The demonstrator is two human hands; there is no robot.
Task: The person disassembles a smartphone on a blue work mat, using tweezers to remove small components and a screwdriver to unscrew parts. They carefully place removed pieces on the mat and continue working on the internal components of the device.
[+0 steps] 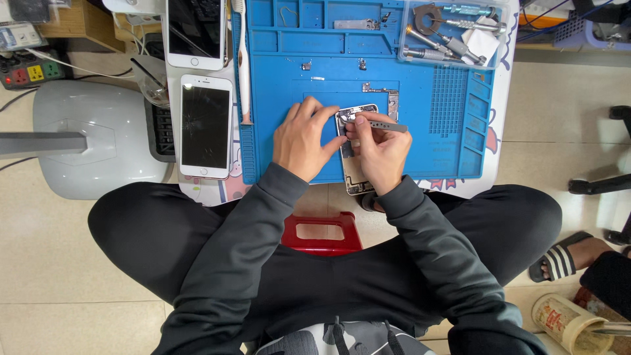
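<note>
Opened phone (353,158) sits on the blue mat (434,144), long axis running away from me, near end hanging past the mat's front edge. Left hand (303,138) fingers curled, steadying its top-left corner. Right hand (380,152) pinches grey tweezers (384,124), tips on the top.

An opened phone body (355,172) lies lengthwise on the blue mat, grey tweezers (388,124) angled across its top end.

Bright, even light; sharp, soft shadows.
</note>
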